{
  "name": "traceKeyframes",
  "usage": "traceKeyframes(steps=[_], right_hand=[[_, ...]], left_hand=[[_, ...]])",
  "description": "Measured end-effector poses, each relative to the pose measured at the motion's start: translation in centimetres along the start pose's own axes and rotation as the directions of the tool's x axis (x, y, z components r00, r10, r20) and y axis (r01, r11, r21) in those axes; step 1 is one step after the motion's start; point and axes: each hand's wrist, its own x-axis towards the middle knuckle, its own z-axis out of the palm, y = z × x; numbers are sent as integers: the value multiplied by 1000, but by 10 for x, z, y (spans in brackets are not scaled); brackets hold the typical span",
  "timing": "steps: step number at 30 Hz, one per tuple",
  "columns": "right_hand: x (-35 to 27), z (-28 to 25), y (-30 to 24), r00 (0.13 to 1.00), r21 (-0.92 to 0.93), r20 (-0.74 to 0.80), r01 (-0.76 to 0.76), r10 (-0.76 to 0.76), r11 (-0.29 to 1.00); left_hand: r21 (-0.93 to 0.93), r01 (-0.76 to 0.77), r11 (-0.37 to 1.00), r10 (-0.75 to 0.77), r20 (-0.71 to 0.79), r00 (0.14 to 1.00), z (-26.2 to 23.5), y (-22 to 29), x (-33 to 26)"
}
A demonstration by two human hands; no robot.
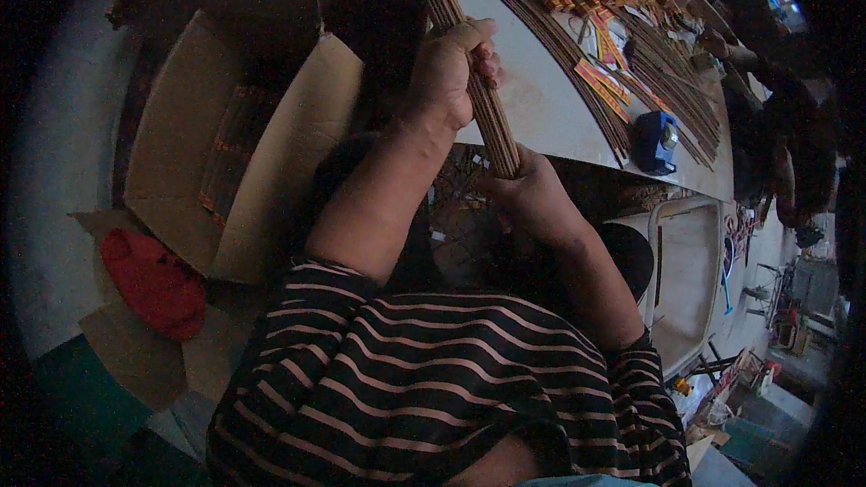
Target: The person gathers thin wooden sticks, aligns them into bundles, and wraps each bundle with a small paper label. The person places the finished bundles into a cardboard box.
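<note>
A tight bundle of thin brown sticks point(492, 122), which look like incense sticks, slants across the space in front of me. My left hand point(446, 68) is closed around its upper half, fingers wrapped over the far side. At its lower end, my right hand point(532, 194) is closed against the sticks, its thumb by the tip and its other fingers partly hidden underneath. The bundle is held over the near edge of a white table point(532, 81). More loose brown sticks point(559, 54) lie along that table, with red and yellow paper strips point(603, 90) among them.
A blue tape dispenser point(656, 142) stands near the table's corner. To my left is an open cardboard box point(171, 144) with banded bundles point(236, 149) inside, and a red cloth-like item point(155, 284) beside it. A pale tray point(690, 271) sits at right; people are dimly visible beyond the table.
</note>
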Motion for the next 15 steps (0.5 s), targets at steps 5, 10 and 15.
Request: traceKeyframes(steps=[5, 10, 15], right_hand=[[10, -2, 5, 990, -213, -124, 39, -67, 976], [10, -2, -1, 975, -125, -102, 182, -195, 975], [6, -8, -8, 899, -328, -201, 313, -389, 892]], left_hand=[[56, 114, 992, -109, -92, 990, 7, -16, -13], [116, 22, 993, -17, -40, 999, 5, -8, -14], [148, -42, 988, 50, -48, 998, -6, 1, -9]])
